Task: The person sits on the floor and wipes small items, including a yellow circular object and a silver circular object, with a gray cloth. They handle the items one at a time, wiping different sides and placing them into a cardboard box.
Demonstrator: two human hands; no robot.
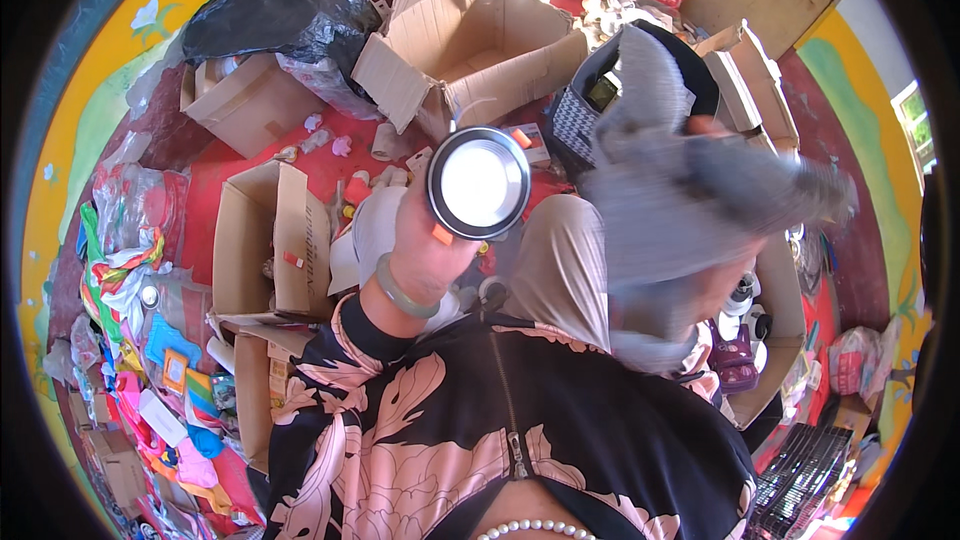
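Note:
In my left hand (412,258) is a round recessed downlight (479,183), its pale face turned up toward me. It has a dark rim, orange tabs at two sides and a thin wire at the top. A bracelet circles that wrist. To the right, my right hand (722,280) grips a grey cloth (670,205) that is smeared by motion. Most of this hand's fingers are hidden behind the cloth; one fingertip shows near its top. The cloth is apart from the downlight and partly covers a patterned dark bin (575,125).
An open cardboard box (480,35) stands ahead, and another box (262,240) is at my left. A black plastic bag (285,15) rests on a carton. Colourful soft items (185,390) crowd the far left. Black slatted pieces (800,480) lie at lower right.

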